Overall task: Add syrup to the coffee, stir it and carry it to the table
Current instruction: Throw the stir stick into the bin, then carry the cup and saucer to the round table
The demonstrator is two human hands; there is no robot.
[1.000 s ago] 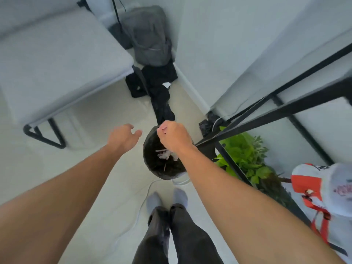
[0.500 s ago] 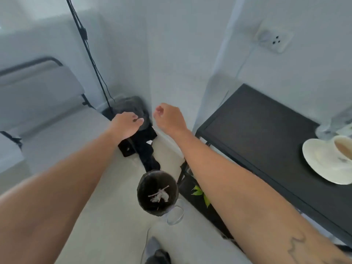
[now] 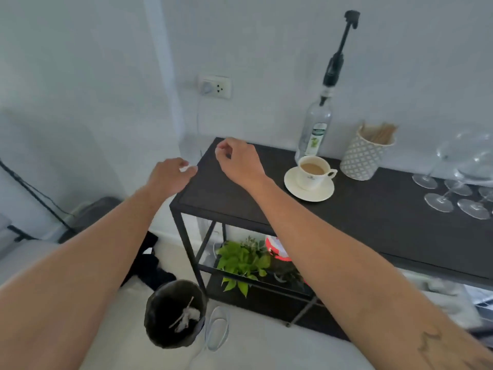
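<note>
We hold our left hand and right hand empty over the tabletop, fingers loosely curled. The coffee cup sits on its saucer beside the syrup bottle.

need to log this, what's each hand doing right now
Left hand: loosely open, holding nothing.
Right hand: fingers curled but empty, above the console table.
</note>
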